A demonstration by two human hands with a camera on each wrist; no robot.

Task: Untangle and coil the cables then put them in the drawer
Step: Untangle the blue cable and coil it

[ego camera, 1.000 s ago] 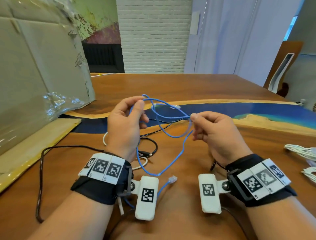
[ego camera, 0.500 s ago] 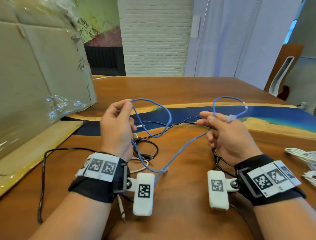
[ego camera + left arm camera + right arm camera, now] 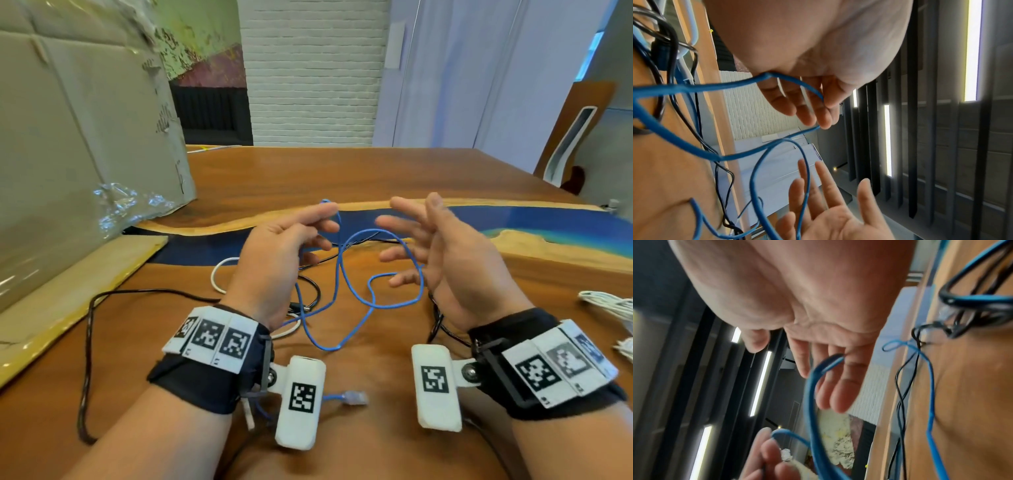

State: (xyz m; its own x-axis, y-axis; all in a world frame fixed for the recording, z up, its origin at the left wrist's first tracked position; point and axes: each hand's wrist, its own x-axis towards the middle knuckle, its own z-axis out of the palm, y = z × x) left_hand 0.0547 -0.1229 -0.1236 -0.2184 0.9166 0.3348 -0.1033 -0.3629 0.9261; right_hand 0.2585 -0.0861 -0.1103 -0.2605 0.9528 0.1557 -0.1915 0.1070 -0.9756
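Note:
A thin blue network cable (image 3: 327, 348) hangs in loops between my hands above the wooden table (image 3: 376, 178). My left hand (image 3: 330, 219) pinches one strand between thumb and fingertips; the left wrist view shows the blue cable (image 3: 694, 87) running through that hand (image 3: 813, 105). My right hand (image 3: 407, 233) is open with its fingers spread. A loop of the blue cable (image 3: 810, 394) passes between its fingers (image 3: 838, 394). The cable's clear plug (image 3: 356, 397) lies on the table near my left wrist. No drawer is in view.
A black cable (image 3: 89, 342) and a white cable (image 3: 217, 277) lie tangled under my hands. More white cables (image 3: 609, 305) sit at the right edge. At the left stand a large cardboard box (image 3: 68, 137) and a flat cardboard sheet (image 3: 68, 291).
My right hand has let go of the cable end and spread its fingers. Both hands have moved closer together, and the blue cable now sags in loops between them.

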